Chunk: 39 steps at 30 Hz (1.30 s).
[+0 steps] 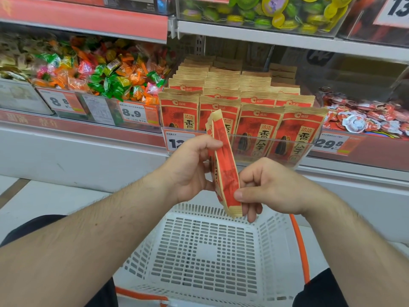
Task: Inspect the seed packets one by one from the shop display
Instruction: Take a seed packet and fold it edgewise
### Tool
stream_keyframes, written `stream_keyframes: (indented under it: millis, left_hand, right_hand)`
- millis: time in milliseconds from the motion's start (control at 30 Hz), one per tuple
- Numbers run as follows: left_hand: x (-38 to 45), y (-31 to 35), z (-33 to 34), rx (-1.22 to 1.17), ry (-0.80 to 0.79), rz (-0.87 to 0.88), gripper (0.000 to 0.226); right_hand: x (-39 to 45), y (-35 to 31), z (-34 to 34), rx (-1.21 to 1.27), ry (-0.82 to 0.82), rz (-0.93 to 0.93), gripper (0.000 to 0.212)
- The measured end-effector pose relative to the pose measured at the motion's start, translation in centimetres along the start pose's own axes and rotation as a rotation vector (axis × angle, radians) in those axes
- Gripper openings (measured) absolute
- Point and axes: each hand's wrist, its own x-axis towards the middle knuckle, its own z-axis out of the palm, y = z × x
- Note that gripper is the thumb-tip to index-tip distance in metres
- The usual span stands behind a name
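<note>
Seed packet, frame centre, edge-on, pinched between left hand and right hand fingers; inspection under way, display rows above remaining, basket below empty.

A white slotted plastic basket with an orange handle is sitting nearest. Colourful wrapped candies are filling the far left bin, red-and-white wrapped snacks are lying far right, and green and yellow toys are crowding the upper shelf.

Head camera looks down, close, probably facing the shelf.
</note>
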Motion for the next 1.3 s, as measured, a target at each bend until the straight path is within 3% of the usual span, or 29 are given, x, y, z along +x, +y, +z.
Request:
stream_keyframes:
  millis: [167, 300, 400, 533, 700, 900, 1000, 1100, 1300]
  left_hand:
    - [0.0, -0.1, 0.1, -0.007, 0.029, -0.016, 0.047]
    - [-0.1, 0.1, 0.1, -0.076, 0.005, 0.005, 0.020]
    - [0.1, -0.1, 0.0, -0.124, -0.010, -0.003, 0.043]
    - [-0.1, -0.2, 0.3, -0.148, -0.052, -0.039, 0.070]
    - [-0.4, -0.3, 0.5, -0.156, -0.107, -0.074, 0.044]
    - [-0.3, -0.4, 0.8, 0.055, 0.035, 0.068, 0.051]
    - [-0.1, -0.3, 0.6, 0.089, 0.102, 0.127, 0.039]
    - [0.0, -0.1, 0.5, 0.106, 0.109, 0.129, 0.038]
    - [0.0, 0.1, 0.4, 0.066, 0.102, 0.088, 0.039]
  right_hand:
    - [0.2, 0.5, 0.0, 0.048, 0.009, -0.035, 0.024]
    - [0.5, 0.6, 0.0, 0.170, 0.124, -0.093, 0.042]
    - [0.9, 0.6, 0.1, 0.210, 0.287, -0.037, 0.044]
    - [1.4, 0.6, 1.3, 0.301, 0.275, 0.081, 0.063]
    - [2.4, 0.9, 2.6, 0.329, 0.386, 0.080, 0.035]
    - [2.3, 0.6, 2.2, 0.261, 0.506, 0.044, 0.026]
    - [2.2, 0.7, 1.9, 0.250, 0.579, 0.044, 0.019]
    - [1.9, 0.9, 1.0, 0.302, 0.630, 0.029, 0.031]
    - [1.7, 0.9, 0.7, 0.397, 0.649, -0.029, 0.033]
